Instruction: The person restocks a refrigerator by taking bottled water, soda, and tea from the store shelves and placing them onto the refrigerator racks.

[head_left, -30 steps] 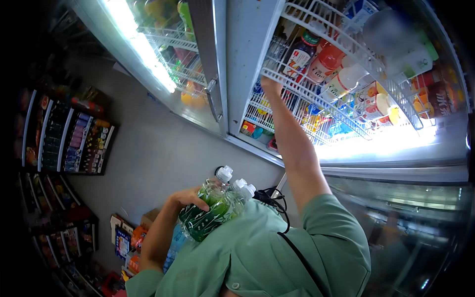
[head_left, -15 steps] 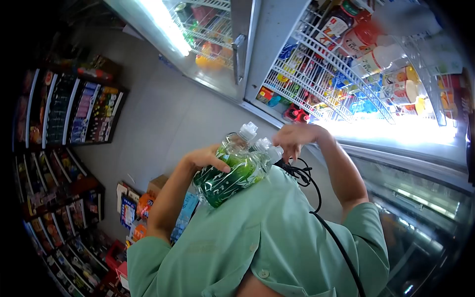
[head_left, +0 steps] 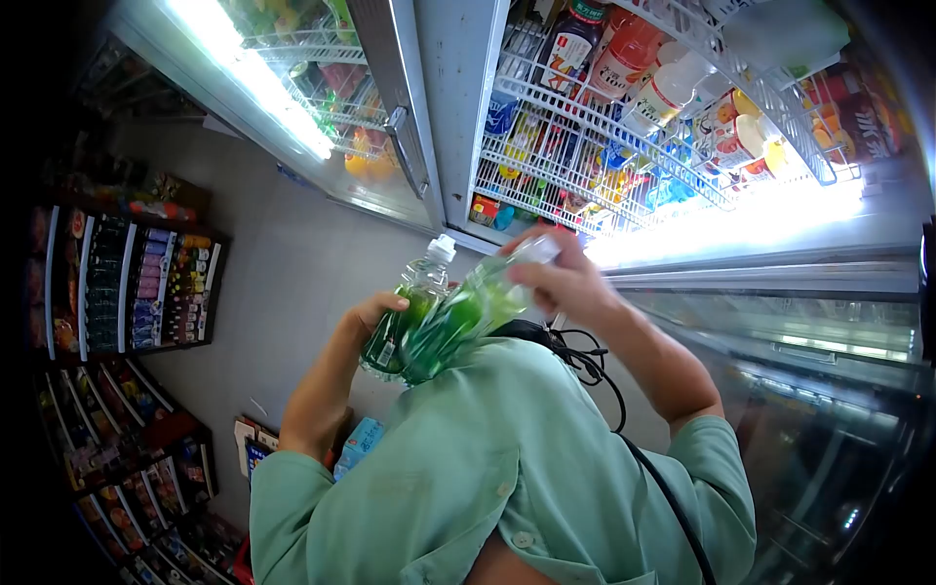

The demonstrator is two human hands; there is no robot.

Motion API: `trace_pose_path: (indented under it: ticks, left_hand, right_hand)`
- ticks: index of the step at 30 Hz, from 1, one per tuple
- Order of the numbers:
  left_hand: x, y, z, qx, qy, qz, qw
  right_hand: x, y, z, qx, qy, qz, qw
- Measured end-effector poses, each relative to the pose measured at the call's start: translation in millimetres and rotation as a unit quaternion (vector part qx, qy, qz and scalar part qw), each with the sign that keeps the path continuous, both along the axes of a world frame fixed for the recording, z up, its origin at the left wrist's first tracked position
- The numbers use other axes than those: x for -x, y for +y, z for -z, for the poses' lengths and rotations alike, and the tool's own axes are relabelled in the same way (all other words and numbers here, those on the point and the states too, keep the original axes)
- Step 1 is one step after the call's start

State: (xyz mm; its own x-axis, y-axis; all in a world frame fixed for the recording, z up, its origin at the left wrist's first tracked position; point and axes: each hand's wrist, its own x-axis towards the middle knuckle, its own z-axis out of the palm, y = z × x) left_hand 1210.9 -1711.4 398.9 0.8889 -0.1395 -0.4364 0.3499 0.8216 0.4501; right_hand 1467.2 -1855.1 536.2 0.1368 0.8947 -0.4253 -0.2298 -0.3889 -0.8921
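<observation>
"Where are the green bottles (head_left: 453, 327)?"

"Before the shirt (head_left: 419, 458), at least 2. The left hand (head_left: 378, 310) clasps 1; the right hand (head_left: 570, 281) grips another, blurred, near its top."

"The risk?"

"A tug could loosen the left clasp, dropping 1 to the floor (head_left: 273, 234) by the open fridge (head_left: 780, 252)."

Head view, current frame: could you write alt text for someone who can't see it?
A person's left hand holds a white-capped green bottle while the right hand, blurred, grips the top of another green bottle, both close to the person's pale green shirt. Beyond is a brightly lit cooler with drinks on white wire shelves.
</observation>
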Motion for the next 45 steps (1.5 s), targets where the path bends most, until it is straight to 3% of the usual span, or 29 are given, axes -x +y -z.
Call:
trace_pose_path:
  ticks: [1, 4, 5, 7, 9, 11, 12, 17, 18, 19, 21, 22, 31, 36, 39, 40, 41, 42, 43, 45]
  left_hand:
    - [-1.6, 1.4, -6.9, -0.024, -0.014, -0.013, 1.0]
    - [2.7, 1.6, -12.9, -0.045, -0.026, -0.05, 0.997]
    - [4.4, 1.2, -13.2, -0.047, -0.027, -0.067, 0.996]
    - [8.0, -0.9, -15.2, -0.049, -0.031, -0.102, 0.993]
    - [9.1, -1.4, -15.9, -0.051, -0.036, -0.141, 0.988]
    - [9.0, -1.5, -15.8, -0.046, -0.041, -0.186, 0.981]
    - [8.1, 0.7, -15.0, -0.044, -0.046, -0.206, 0.976]
    - [10.1, -17.9, -19.9, -0.028, -0.056, -0.305, 0.95]
    - [12.5, -27.0, -20.5, -0.023, -0.056, -0.324, 0.944]
    - [12.9, -32.9, -20.6, -0.018, -0.056, -0.339, 0.939]
    - [14.0, -44.6, -22.9, -0.01, -0.052, -0.368, 0.928]
    - [15.8, -46.7, -23.5, -0.008, -0.049, -0.374, 0.926]
    - [39.1, -68.3, -35.8, -0.009, -0.033, -0.442, 0.896]
    - [21.5, -62.6, -41.1, 0.022, -0.093, -0.453, 0.886]
    - [-9.9, -59.1, -42.6, 0.072, -0.133, -0.439, 0.886]
    - [-19.0, -58.4, -37.6, 0.084, -0.141, -0.435, 0.885]
    - [-26.4, -55.5, -31.2, 0.084, -0.142, -0.426, 0.889]
    - [-34.0, -52.0, -24.6, 0.084, -0.143, -0.418, 0.893]
    - [-47.7, -45.2, -19.2, 0.083, -0.157, -0.384, 0.906]
    - [-61.4, -43.7, -28.5, 0.081, -0.151, -0.379, 0.909]
  right_hand:
    - [-14.1, -3.3, -11.2, -0.046, -0.091, 0.014, 0.995]
    - [-48.2, -17.7, -21.2, -0.121, -0.213, 0.115, 0.963]
    - [-50.5, -18.3, -8.2, -0.124, -0.218, 0.119, 0.961]
    - [-54.1, -14.0, 28.2, -0.206, -0.315, 0.247, 0.893]
    - [-61.9, 4.2, 61.4, -0.188, -0.335, 0.278, 0.881]
    - [-67.7, 33.5, 82.9, -0.213, -0.473, 0.317, 0.794]
    - [-87.5, 50.7, 126.2, -0.253, -0.51, 0.322, 0.756]
    - [-119.9, 126.0, 158.3, -0.22, -0.589, 0.332, 0.703]
    - [-128.0, 139.2, 171.9, -0.15, -0.623, 0.307, 0.704]
    - [-140.8, 153.9, 180.7, -0.155, -0.622, 0.312, 0.701]
    - [-166.1, 186.4, 194.0, -0.118, -0.72, 0.3, 0.615]
    - [-174.5, 201.6, 201.0, -0.172, -0.708, 0.372, 0.575]
    - [-234.7, 230.9, 242.0, 0.058, -0.701, 0.272, 0.657]
    - [-216.3, 222.9, 240.9, 0.088, -0.709, 0.189, 0.674]
    - [-160.1, 184.3, 233.6, 0.013, -0.747, 0.117, 0.654]
    - [-134.7, 164.6, 218.7, -0.009, -0.695, 0.061, 0.716]
    - [-109.7, 143.6, 178.0, 0.019, -0.515, 0.012, 0.857]
    - [-89.0, 123.5, 150.6, 0.062, -0.365, -0.074, 0.926]
    - [-73.3, 104.4, 128.3, 0.103, -0.207, -0.153, 0.961]
    - [-53.6, 69.0, 98.4, 0.083, -0.056, -0.199, 0.975]
